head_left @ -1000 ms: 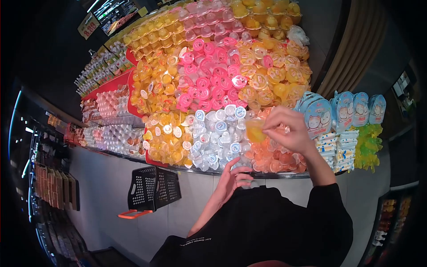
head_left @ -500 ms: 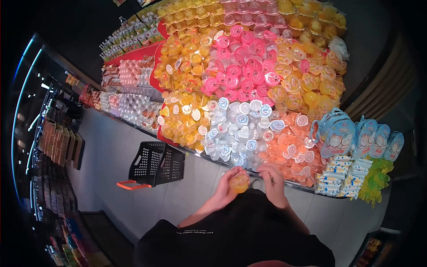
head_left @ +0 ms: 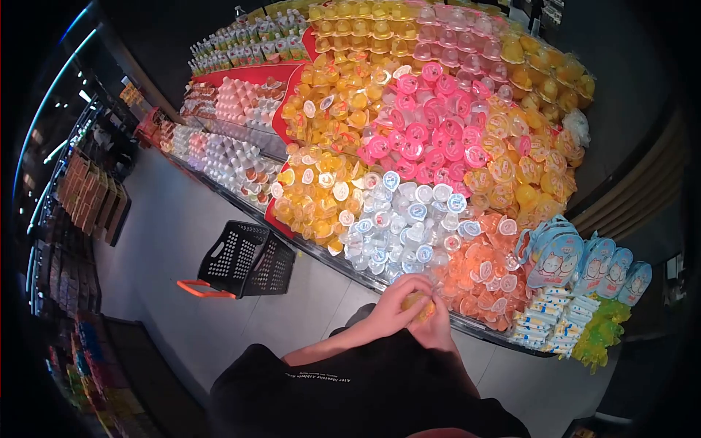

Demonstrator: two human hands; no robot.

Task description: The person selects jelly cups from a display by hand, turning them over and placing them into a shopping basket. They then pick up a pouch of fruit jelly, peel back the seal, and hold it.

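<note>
Just above the front of our black shirt (head_left: 365,387), our two hands meet. The fingers of our left hand (head_left: 391,306) are clamped on a yellow jelly cup (head_left: 423,312), and those of our right hand (head_left: 435,328) close on its other side; they partly hide it. We have it by the near edge of the bench (head_left: 343,267). On the floor (head_left: 299,314) to our left stands a black basket (head_left: 237,259) with an orange handle.

Along the front of the bench we see yellow cups (head_left: 310,197), clear cups (head_left: 398,226) with blue or white lids, then orange cups (head_left: 482,270). To their right lie white packets (head_left: 558,314), with blue cat-faced bags (head_left: 555,259) just behind. Farther back are heaped pink cups (head_left: 423,131), with small bottles (head_left: 248,45) in rows at the far left.
</note>
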